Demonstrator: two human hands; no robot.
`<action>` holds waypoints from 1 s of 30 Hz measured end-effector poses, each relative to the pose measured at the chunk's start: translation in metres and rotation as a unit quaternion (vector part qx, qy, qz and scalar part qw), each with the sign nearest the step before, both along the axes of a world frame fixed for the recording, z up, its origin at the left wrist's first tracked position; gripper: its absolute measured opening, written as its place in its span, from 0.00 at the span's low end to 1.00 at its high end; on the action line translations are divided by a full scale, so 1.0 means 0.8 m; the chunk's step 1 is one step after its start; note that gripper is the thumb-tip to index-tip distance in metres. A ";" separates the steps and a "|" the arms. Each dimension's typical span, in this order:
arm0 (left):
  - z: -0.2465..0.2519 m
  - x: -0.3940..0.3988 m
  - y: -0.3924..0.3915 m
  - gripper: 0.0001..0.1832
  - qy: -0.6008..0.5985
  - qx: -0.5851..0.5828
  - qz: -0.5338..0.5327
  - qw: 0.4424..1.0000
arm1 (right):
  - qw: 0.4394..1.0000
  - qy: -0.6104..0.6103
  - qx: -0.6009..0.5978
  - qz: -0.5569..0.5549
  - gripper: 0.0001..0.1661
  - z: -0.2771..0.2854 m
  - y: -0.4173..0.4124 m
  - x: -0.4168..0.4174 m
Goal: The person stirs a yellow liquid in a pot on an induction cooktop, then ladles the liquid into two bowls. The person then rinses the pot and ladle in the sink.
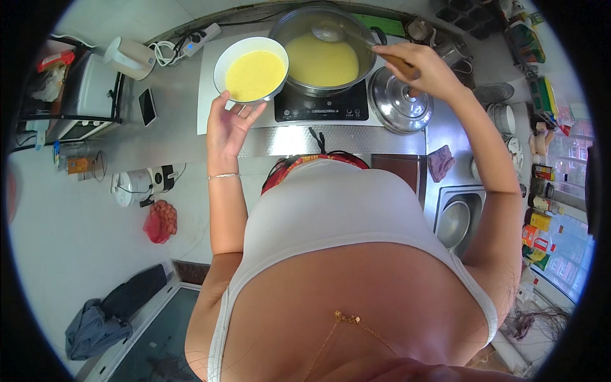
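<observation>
My left hand (pixel 236 119) holds a white bowl (pixel 218 71) of yellow liquid (pixel 255 75) from below and at its near rim. The bowl is beside the left rim of a large metal pot (pixel 291 24), which holds more of the yellow liquid. With its fingers closed around a wooden handle (pixel 403 66), my right hand (pixel 422 69) is above the pot's right side. The handle leads to a metal ladle (pixel 328 31) over the far part of the pot. Under the pot is a black induction cooktop (pixel 321 107). A shiny metal lid (pixel 401 102) lies just right of the cooktop.
A phone (pixel 148 107), an electric kettle (pixel 130 58) and a power strip (pixel 202 40) are on the left of the counter. At the right are a purple cloth (pixel 441 163), a sink (pixel 441 196) with a metal basin (pixel 453 224), stacked bowls (pixel 503 118) and several bottles.
</observation>
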State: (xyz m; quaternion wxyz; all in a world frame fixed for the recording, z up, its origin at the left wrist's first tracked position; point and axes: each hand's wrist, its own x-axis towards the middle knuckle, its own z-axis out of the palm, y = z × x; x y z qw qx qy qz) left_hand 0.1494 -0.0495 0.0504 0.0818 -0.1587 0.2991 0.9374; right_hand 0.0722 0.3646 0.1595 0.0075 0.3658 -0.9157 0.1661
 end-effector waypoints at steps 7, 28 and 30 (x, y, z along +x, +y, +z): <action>-0.002 0.015 -0.008 0.31 -0.001 -0.002 0.009 1.000 | 0.985 0.045 0.146 0.085 0.30 -0.042 -0.026 -0.030; -0.001 0.027 -0.018 0.31 0.009 0.007 0.023 1.000 | 0.901 -0.389 -0.135 -0.134 0.29 0.010 -0.023 -0.090; -0.001 0.031 -0.019 0.32 0.007 0.005 0.026 1.000 | 0.887 -0.401 -0.176 -0.149 0.28 -0.007 -0.021 -0.091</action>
